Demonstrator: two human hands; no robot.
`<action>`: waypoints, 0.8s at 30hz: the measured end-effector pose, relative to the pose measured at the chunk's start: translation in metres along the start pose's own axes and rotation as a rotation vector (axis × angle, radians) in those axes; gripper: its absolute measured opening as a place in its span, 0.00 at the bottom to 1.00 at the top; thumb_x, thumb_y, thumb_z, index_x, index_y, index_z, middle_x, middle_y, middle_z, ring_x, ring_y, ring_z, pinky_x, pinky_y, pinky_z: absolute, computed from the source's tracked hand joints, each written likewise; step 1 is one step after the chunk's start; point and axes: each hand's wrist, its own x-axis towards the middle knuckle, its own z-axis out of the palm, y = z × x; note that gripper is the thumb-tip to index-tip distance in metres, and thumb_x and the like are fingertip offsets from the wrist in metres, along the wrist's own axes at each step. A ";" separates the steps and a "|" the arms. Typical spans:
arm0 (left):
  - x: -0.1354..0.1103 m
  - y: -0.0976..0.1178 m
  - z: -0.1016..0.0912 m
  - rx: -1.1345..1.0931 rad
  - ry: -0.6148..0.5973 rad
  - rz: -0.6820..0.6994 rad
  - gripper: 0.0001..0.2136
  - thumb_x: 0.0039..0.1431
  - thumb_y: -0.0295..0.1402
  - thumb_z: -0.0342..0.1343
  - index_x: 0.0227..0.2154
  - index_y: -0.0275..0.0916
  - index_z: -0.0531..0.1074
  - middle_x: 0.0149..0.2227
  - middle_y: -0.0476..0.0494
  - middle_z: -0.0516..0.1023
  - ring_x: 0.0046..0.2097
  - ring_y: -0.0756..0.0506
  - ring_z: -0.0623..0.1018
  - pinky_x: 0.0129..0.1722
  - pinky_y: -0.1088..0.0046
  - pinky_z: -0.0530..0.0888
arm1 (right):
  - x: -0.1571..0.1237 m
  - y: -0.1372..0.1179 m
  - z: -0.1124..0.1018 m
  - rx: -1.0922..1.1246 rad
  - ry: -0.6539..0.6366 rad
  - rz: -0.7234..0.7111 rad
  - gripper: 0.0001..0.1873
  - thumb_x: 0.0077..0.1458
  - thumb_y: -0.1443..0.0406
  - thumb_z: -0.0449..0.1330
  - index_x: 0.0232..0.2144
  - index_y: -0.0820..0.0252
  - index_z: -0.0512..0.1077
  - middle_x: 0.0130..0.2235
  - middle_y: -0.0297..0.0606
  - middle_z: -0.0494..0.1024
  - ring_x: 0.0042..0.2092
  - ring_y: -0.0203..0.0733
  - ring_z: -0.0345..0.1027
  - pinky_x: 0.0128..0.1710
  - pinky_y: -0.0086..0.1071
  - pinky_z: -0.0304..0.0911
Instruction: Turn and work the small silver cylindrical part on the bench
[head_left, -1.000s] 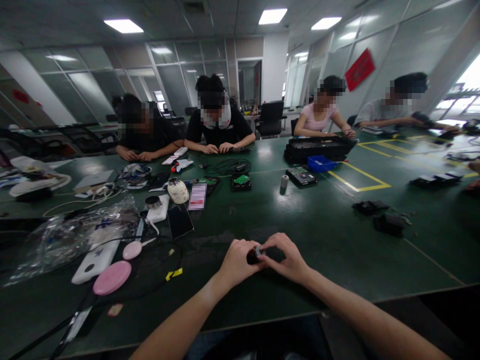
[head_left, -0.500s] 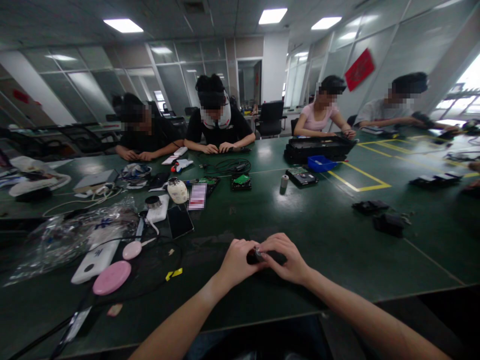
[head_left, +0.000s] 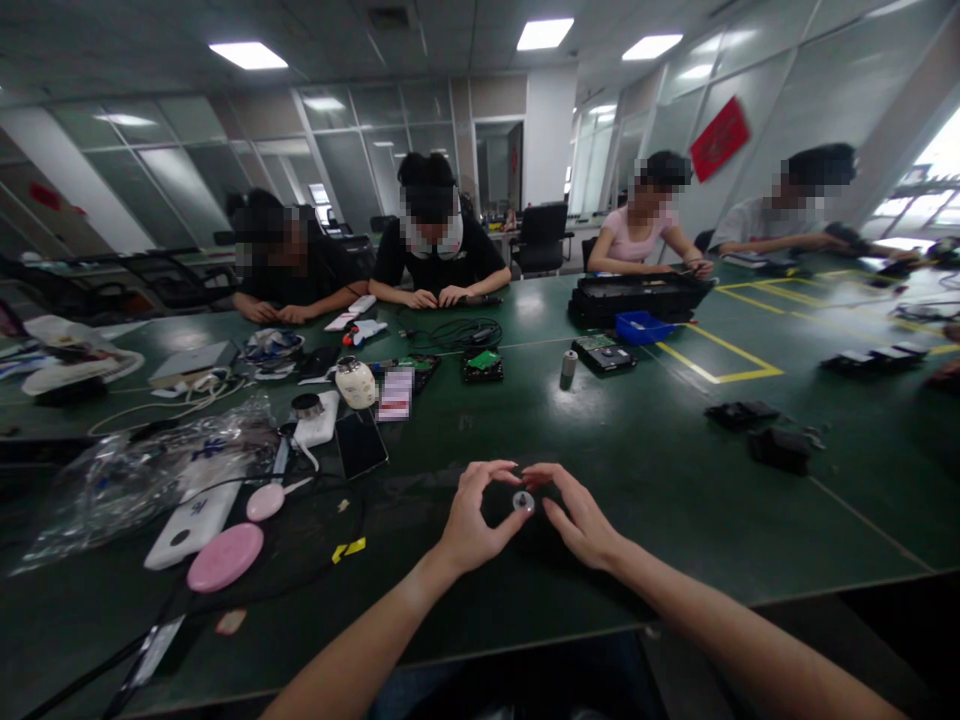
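Note:
A small round silvery piece (head_left: 523,502) with a dark centre is between my two hands, close above or on the green table; I cannot tell which. My left hand (head_left: 474,520) curves around its left side with thumb and fingers apart. The left thumb tip overlaps or touches the piece's lower edge. On the other side, my right hand (head_left: 581,520) is also open, its thumb and fingertips a little away from the piece. The fingertips of both hands nearly meet above it.
Left of my hands lie a phone (head_left: 361,443), a pink round lid (head_left: 225,557), a white power bank (head_left: 193,522) and clear plastic bags (head_left: 150,470). Farther off stand a small cylinder (head_left: 568,368) and a hard drive (head_left: 604,354). Black parts (head_left: 778,449) lie right. Several people sit opposite.
The fingers of both hands have spread apart from their pinch on the small round piece. It now shows face-on between them. The arms have hardly moved.

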 end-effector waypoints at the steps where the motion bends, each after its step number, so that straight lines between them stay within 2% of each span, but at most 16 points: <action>1: 0.000 0.000 0.000 -0.003 0.000 0.004 0.21 0.53 0.30 0.62 0.50 0.43 0.65 0.42 0.44 0.79 0.50 0.40 0.72 0.53 0.59 0.66 | -0.001 0.001 0.001 0.003 -0.012 0.000 0.24 0.54 0.72 0.50 0.54 0.58 0.60 0.47 0.43 0.71 0.49 0.46 0.67 0.51 0.44 0.63; 5: 0.001 0.001 -0.001 0.007 -0.022 0.018 0.14 0.53 0.30 0.63 0.44 0.43 0.72 0.42 0.45 0.80 0.51 0.41 0.73 0.54 0.60 0.66 | -0.003 0.002 0.006 -0.034 -0.093 -0.008 0.35 0.48 0.72 0.57 0.59 0.59 0.53 0.52 0.46 0.69 0.52 0.48 0.66 0.54 0.44 0.62; 8: 0.002 0.002 -0.001 0.009 0.000 0.028 0.08 0.55 0.30 0.62 0.38 0.43 0.75 0.43 0.46 0.80 0.49 0.42 0.74 0.52 0.61 0.67 | -0.004 0.003 0.010 -0.088 -0.143 -0.034 0.39 0.48 0.68 0.62 0.60 0.60 0.51 0.57 0.49 0.66 0.56 0.51 0.64 0.55 0.44 0.62; 15: 0.001 -0.001 0.005 -0.058 0.032 -0.044 0.05 0.56 0.32 0.62 0.35 0.42 0.74 0.37 0.45 0.80 0.43 0.42 0.79 0.49 0.61 0.72 | -0.002 0.001 0.011 -0.125 -0.126 -0.020 0.32 0.53 0.68 0.60 0.59 0.57 0.54 0.55 0.46 0.68 0.53 0.48 0.67 0.53 0.42 0.64; 18: 0.000 -0.004 0.007 -0.083 0.114 -0.060 0.05 0.57 0.35 0.61 0.34 0.41 0.73 0.36 0.45 0.78 0.41 0.43 0.79 0.44 0.65 0.75 | -0.002 0.001 0.012 -0.165 -0.127 -0.002 0.31 0.53 0.66 0.60 0.58 0.58 0.56 0.53 0.46 0.70 0.50 0.48 0.69 0.51 0.42 0.65; 21: 0.003 -0.008 0.004 0.005 0.205 -0.085 0.05 0.58 0.36 0.59 0.34 0.41 0.72 0.35 0.45 0.78 0.41 0.43 0.78 0.44 0.64 0.74 | -0.003 0.003 0.012 -0.205 -0.116 0.000 0.31 0.53 0.65 0.61 0.58 0.58 0.57 0.49 0.45 0.73 0.47 0.48 0.70 0.48 0.42 0.66; 24: 0.006 -0.015 0.001 0.178 0.202 -0.141 0.02 0.58 0.33 0.59 0.34 0.42 0.73 0.36 0.47 0.80 0.42 0.42 0.77 0.46 0.61 0.70 | -0.003 0.002 0.012 -0.220 -0.117 -0.005 0.29 0.53 0.65 0.61 0.56 0.57 0.59 0.49 0.44 0.73 0.46 0.47 0.71 0.48 0.41 0.66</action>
